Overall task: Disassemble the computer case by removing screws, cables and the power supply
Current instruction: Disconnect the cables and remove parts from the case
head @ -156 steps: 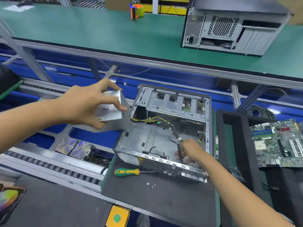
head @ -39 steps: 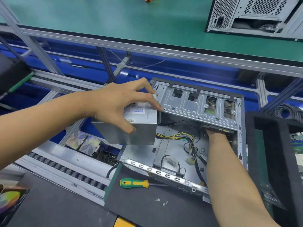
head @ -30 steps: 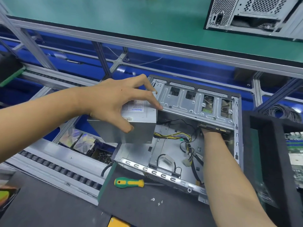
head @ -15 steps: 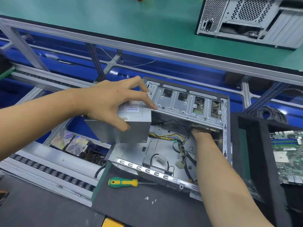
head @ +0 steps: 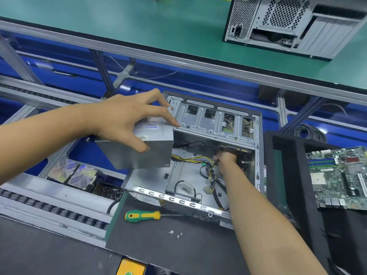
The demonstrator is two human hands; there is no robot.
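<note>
The left hand (head: pixel 127 124) grips the grey power supply (head: pixel 143 149) from above, fingers spread over its labelled top and thumb curled down its near side, holding it raised over the left end of the open computer case (head: pixel 198 147). A bundle of yellow and black cables (head: pixel 190 160) runs from the box's right face down into the case. The right hand (head: pixel 226 156) reaches deep into the case, under the metal drive bracket (head: pixel 214 122) at the far side — its fingers are bunched in among the wires there, but whether they actually pinch one cannot be told, since the knuckles and the bracket's shadow hide the tips.

The case lies on its side on a dark mat (head: pixel 178 249), its open side up, with loose black leads and a pale connector (head: pixel 207 189) on its floor. Just in front of its near rail lies a screwdriver (head: pixel 143 215) with a green and yellow handle, shaft pointing right, and a few small screws (head: pixel 175 233) sit nearer on the mat. To the right, a motherboard (head: pixel 341 177) rests on a black foam tray (head: pixel 286 175). Beyond a blue framed gap, a second computer case (head: pixel 294 24) stands on a green bench (head: pixel 139 22) — its perforated rear faces the camera. A roller conveyor (head: pixel 49 209) runs along the left.
</note>
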